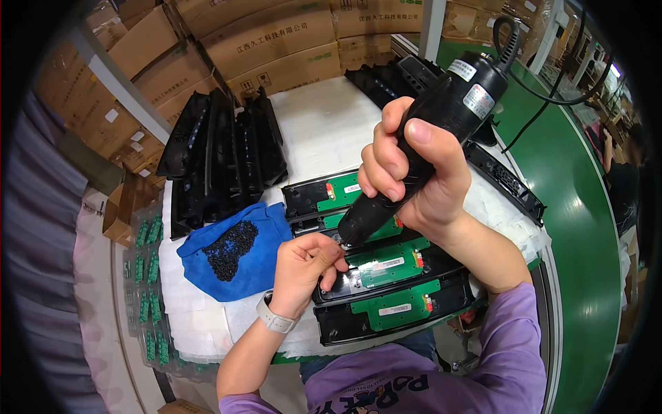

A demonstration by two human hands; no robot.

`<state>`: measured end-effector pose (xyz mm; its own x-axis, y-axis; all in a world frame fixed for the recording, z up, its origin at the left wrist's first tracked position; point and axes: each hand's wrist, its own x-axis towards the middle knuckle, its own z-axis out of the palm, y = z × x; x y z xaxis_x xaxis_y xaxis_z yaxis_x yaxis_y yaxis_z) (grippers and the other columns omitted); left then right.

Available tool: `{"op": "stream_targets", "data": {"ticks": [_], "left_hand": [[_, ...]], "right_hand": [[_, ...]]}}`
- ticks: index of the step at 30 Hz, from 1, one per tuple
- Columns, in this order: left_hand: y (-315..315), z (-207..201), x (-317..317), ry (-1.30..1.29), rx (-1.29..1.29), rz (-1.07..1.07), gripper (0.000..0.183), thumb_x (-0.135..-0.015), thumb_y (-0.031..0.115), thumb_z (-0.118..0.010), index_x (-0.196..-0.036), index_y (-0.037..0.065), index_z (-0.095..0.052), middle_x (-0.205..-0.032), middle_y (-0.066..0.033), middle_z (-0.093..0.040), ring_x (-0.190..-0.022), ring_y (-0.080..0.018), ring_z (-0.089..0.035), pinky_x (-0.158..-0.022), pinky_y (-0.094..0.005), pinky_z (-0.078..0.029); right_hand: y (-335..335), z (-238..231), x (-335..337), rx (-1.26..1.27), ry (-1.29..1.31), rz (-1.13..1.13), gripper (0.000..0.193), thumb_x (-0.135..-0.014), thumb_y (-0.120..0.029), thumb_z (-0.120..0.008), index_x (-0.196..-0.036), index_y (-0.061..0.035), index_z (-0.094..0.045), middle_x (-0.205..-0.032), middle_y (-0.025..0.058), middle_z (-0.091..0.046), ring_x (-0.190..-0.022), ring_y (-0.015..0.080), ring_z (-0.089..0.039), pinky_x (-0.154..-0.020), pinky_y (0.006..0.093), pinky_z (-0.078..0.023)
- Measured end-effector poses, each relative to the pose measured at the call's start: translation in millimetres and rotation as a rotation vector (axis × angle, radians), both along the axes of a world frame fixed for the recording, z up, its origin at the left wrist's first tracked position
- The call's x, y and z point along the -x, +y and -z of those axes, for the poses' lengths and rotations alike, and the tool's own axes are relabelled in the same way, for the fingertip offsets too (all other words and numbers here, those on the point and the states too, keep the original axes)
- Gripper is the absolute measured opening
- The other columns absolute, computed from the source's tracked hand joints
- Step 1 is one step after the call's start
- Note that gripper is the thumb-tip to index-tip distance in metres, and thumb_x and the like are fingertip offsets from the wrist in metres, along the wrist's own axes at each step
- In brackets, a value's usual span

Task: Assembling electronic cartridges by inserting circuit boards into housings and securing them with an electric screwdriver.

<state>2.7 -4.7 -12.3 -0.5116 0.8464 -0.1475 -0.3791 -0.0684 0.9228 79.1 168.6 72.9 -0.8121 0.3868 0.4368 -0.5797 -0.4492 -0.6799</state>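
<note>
My right hand (433, 172) is wrapped round a black corded electric screwdriver (452, 96), tilted so its tip points down and to the left. At that tip, my left hand (303, 265) is closed with thumb and finger pinched; whatever they hold is too small to make out. Beneath both hands lie several long black plastic housings (341, 326) in a row, each with a green circuit board (387, 268) in it. Left of my left hand, a blue cloth (200, 269) carries a heap of small black screws (231, 250).
Black housings (224, 138) stand stacked at the far left of the white-covered table (310, 117), with others (383, 83) at the back right. Green boards (143, 276) lie in clear trays on the left. Cardboard boxes (276, 48) rise behind; a green conveyor belt (576, 207) runs along the right.
</note>
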Motion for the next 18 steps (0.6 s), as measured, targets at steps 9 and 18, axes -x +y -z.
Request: {"op": "stream_targets", "data": {"ticks": [9, 18], "left_hand": [[3, 3, 3, 0.169, -0.062, -0.141, 0.03, -0.096, 0.026, -0.043, -0.1, -0.002, -0.053, -0.089, -0.0116, -0.062, -0.066, -0.0066, -0.05, -0.059, -0.0194, -0.04], [0, -6, 18, -0.028, -0.14, -0.179, 0.008, -0.094, 0.006, -0.036, -0.096, 0.003, -0.043, -0.126, -0.0271, -0.045, -0.121, -0.0316, -0.045, -0.098, -0.0334, -0.04]], "right_hand": [[25, 1, 9, -0.008, -0.015, -0.029, 0.021, -0.084, -0.024, -0.049, -0.091, -0.0046, -0.046, -0.057, 0.0014, -0.042, -0.043, 0.0108, -0.04, -0.047, 0.0287, -0.039], [83, 20, 13, -0.49, -0.185, 0.049, 0.027, -0.072, -0.021, -0.063, -0.083, -0.002, -0.048, -0.05, 0.0023, -0.043, -0.039, 0.0102, -0.041, -0.042, 0.0241, -0.035]]}}
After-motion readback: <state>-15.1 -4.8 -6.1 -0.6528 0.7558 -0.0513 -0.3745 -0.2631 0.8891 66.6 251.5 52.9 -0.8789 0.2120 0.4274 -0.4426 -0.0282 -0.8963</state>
